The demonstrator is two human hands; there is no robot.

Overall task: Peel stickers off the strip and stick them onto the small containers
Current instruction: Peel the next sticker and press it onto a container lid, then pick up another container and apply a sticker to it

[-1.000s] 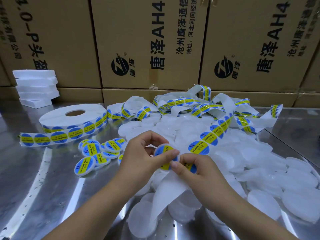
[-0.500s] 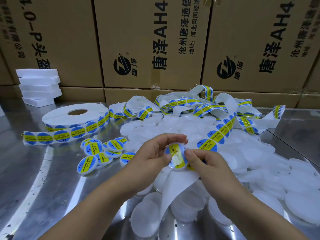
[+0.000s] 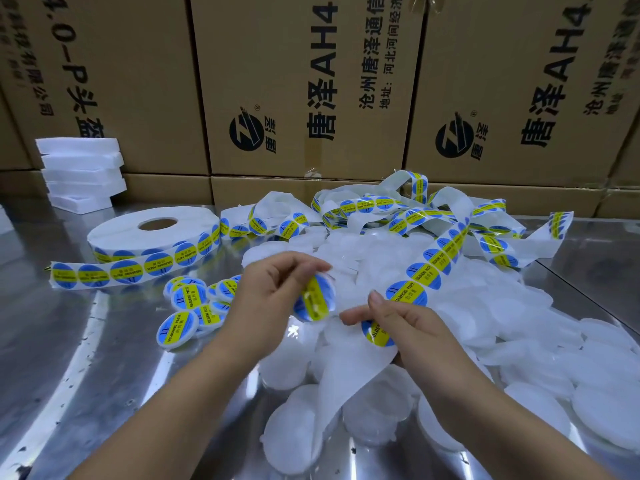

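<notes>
Cartons (image 3: pixel 311 81) form a wall along the whole far edge of the worktop (image 3: pixel 69 375). A foam stack (image 3: pixel 83 171) blocks the far left corner. The roll (image 3: pixel 152 233) lies just in front of it, its loose tail running toward the left edge. From that tail to the near left corner, bare metal gives open passage.

Left of centre sits a cluster of labelled containers (image 3: pixel 187 306). A pile of blank containers (image 3: pixel 519 306) covers the centre and near right, with the strip (image 3: pixel 446 244) looped over its far side.

The left hand (image 3: pixel 266 299), gripping a container (image 3: pixel 313 299), and the right hand (image 3: pixel 408 327), gripping the strip, occupy the centre. A bare patch lies by the right edge, behind the pile.
</notes>
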